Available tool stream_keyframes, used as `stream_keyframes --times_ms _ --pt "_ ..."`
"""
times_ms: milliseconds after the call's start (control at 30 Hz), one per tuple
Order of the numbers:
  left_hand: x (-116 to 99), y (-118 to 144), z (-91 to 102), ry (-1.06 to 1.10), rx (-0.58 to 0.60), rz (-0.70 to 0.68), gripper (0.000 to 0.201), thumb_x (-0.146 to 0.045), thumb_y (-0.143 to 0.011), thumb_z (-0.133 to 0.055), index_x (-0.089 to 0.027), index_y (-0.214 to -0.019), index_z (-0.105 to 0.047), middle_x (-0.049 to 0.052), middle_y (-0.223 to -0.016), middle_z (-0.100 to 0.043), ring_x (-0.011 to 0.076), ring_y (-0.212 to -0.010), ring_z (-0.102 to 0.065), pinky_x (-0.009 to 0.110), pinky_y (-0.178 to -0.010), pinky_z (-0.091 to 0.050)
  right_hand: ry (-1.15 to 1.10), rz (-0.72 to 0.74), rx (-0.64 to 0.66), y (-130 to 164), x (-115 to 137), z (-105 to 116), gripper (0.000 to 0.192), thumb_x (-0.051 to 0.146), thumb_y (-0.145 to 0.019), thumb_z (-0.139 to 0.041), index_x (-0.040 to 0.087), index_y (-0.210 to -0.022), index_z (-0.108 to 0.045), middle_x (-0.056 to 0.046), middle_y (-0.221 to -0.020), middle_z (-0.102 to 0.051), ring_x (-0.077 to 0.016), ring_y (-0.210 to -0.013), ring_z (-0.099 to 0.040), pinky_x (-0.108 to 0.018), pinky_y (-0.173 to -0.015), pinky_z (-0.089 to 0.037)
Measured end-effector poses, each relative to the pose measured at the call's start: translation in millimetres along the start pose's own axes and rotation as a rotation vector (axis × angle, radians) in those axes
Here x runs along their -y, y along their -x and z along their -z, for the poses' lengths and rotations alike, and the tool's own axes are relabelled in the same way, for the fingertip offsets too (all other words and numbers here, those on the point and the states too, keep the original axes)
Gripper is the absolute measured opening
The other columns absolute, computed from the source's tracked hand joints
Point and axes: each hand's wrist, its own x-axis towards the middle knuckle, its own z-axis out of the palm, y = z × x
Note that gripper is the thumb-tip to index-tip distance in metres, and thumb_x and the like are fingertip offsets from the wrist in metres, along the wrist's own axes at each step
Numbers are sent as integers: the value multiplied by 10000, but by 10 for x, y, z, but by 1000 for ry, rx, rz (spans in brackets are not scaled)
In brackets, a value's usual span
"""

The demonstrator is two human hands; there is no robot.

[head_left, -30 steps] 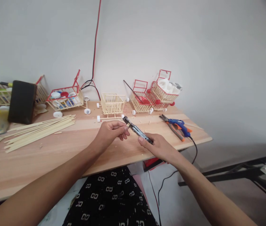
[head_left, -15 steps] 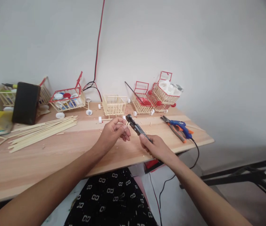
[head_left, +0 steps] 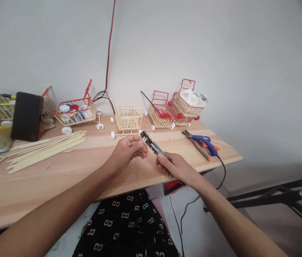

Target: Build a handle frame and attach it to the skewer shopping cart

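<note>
My right hand (head_left: 176,165) is closed round the handles of a dark plier-like hand tool (head_left: 155,147), whose head points up and left. Between the thumb and fingers of my left hand (head_left: 131,149) are short pale wooden stick pieces (head_left: 145,140), right beside the tool's head. Whether the jaws touch the sticks I cannot tell. Just beyond both hands stands a small unpainted stick cart (head_left: 129,119) with white round wheels.
Long thin sticks (head_left: 49,150) lie on the wooden table (head_left: 73,185) at left. Red-trimmed stick carts (head_left: 73,111) line the wall, some filled with caps. A black upright case (head_left: 27,116) stands far left. Orange-handled pliers (head_left: 200,149) and a corded blue glue gun (head_left: 204,141) lie right.
The tool and my left hand have shifted very slightly, and the stick pieces show more plainly at the tool's head. The whole view has moved a little.
</note>
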Motion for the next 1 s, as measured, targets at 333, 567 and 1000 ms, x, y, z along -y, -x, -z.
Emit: stream_keyframes --times_ms 333,567,1000 --pt "10 5 -3 -29 -30 0 196 -279 -777 -684 -141 -831 -556 9 -676 -660 92 -537 -600 218 -539 -460 46 -7 -17 33 45 28 569 662 -892 -329 165 -754 -570 -5 -606 -527 -141 -581 -480 -255 -541 -334" --pt "20 2 0 -55 -39 -5 153 -256 -799 -659 -143 -811 -556 17 -688 -655 92 -545 -598 226 -546 -462 49 18 -47 -5 -4 -34 559 651 -900 -325 174 -707 -541 15 -579 -481 -131 -570 -444 -252 -550 -309" --pt "47 -4 -8 -43 -50 4 186 -275 -779 -679 -143 -816 -554 16 -684 -655 93 -539 -594 234 -549 -472 87 46 -104 -17 -12 -122 553 639 -912 -300 179 -667 -482 3 -628 -499 -143 -626 -458 -256 -584 -310"
